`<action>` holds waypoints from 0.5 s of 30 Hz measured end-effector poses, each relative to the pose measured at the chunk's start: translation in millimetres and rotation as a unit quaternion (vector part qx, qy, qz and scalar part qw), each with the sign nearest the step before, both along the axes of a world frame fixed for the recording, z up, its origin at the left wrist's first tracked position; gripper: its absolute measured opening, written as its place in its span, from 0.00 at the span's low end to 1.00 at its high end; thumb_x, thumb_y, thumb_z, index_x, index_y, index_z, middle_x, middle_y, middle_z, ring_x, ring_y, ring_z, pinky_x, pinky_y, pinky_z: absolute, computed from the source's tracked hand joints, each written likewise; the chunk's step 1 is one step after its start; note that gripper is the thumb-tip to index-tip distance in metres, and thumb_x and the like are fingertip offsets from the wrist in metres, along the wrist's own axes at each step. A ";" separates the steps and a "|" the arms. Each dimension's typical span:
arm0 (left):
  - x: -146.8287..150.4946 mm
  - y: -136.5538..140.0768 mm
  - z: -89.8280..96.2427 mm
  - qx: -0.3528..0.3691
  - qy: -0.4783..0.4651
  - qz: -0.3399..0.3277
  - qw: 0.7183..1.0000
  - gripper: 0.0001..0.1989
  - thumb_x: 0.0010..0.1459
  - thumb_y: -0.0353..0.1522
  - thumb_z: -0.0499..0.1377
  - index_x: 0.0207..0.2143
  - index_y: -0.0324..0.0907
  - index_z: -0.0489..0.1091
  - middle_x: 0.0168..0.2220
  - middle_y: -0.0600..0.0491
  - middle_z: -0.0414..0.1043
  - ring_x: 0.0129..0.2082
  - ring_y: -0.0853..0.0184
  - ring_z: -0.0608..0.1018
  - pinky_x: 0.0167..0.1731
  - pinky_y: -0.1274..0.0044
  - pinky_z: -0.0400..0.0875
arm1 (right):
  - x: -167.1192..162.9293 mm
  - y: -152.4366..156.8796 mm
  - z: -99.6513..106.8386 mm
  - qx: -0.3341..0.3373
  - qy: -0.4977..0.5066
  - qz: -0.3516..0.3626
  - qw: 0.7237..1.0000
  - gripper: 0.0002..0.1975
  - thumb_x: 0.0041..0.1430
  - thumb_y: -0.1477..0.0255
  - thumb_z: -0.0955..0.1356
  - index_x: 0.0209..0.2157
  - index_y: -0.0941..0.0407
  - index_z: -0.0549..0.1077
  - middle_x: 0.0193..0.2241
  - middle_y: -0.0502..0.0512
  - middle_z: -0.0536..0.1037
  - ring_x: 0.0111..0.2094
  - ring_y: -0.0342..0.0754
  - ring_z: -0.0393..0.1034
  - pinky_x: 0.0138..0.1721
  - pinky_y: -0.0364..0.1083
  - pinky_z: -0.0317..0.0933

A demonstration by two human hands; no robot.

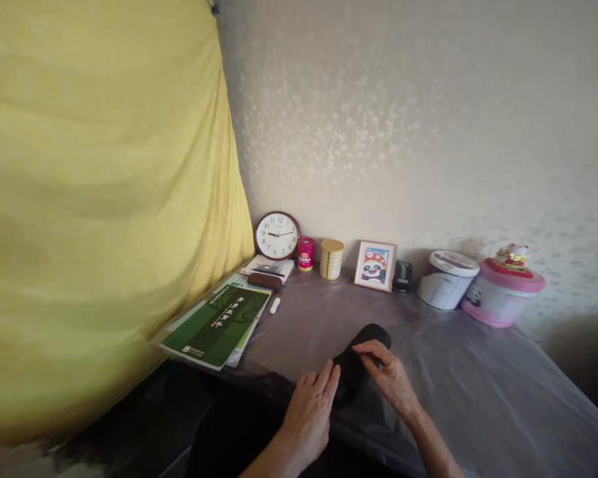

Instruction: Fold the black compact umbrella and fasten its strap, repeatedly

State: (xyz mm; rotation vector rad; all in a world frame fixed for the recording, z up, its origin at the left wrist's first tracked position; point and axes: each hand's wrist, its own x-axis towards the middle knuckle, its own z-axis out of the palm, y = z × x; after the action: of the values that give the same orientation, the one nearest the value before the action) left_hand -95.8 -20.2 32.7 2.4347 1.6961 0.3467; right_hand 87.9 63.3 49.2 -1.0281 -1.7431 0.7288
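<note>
A long black item (373,334), soft-looking like folded fabric, lies near the front edge of the table; its exact kind cannot be made out. My left hand (311,406) rests at its left side with fingers stretched and fingertips touching or very close to it. From the right, my right hand (389,377) reaches over it, thumb and index finger pinched together at its upper surface. The near end of the black item fades into shadow between my hands.
Green-covered books (219,322), a brown case (264,281) and a small white object (275,305) lie at left. Along the wall stand a clock (278,236), a pink can (305,254), a yellow-lidded can (331,259), a panda picture (375,266), a black object (402,276) and two tubs (446,282).
</note>
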 end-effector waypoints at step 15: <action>-11.6 9.9 2.9 -0.138 -0.212 0.065 0.965 0.38 0.47 0.24 0.52 0.61 0.46 0.46 0.63 0.54 0.49 0.58 0.63 0.61 0.57 0.75 0.53 | 98.3 -23.1 -44.3 -0.132 0.086 -0.163 0.974 0.19 0.48 0.57 0.66 0.34 0.56 0.76 0.29 0.56 0.78 0.31 0.50 0.73 0.36 0.48 0.68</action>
State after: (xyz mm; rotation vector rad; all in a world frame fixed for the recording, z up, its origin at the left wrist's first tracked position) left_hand -107.4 -10.3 35.7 1.8926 1.5900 0.5607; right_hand 186.2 40.2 4.9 -1.3513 -1.3094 0.8233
